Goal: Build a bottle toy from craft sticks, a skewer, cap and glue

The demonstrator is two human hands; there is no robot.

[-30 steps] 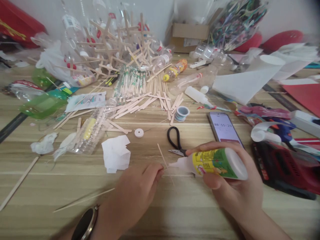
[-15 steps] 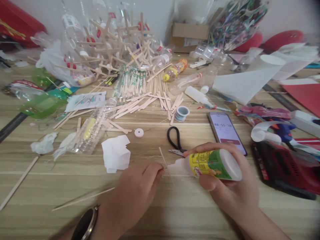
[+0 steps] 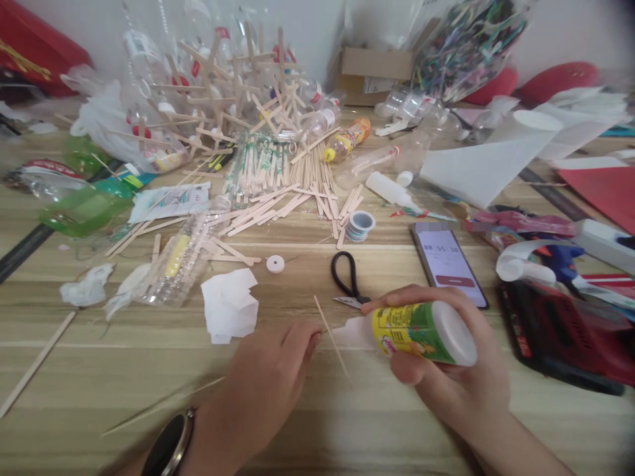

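Observation:
My right hand (image 3: 446,357) is wrapped round a glue bottle (image 3: 421,332) with a yellow and green label, tilted so its white nozzle points left. The nozzle tip is close to a thin wooden stick (image 3: 333,340) standing out near the fingertips of my left hand (image 3: 278,363). Those fingers are pinched together on a thin stick, which passes under my left hand and shows again at its lower left. Whether nozzle and stick touch is too small to tell. Black-handled scissors (image 3: 344,274) lie just behind the bottle, partly hidden by my right hand.
White paper (image 3: 229,305) and a small white spool (image 3: 275,264) lie ahead of my left hand. A phone (image 3: 450,264) and a red-black case (image 3: 560,337) are at the right. Behind stand craft sticks (image 3: 272,208), plastic bottles (image 3: 79,206) and a cardboard box (image 3: 377,63).
The glue bottle and my right hand have shifted slightly left and down. More of the thin stick near the nozzle now shows, and my left hand has moved slightly left.

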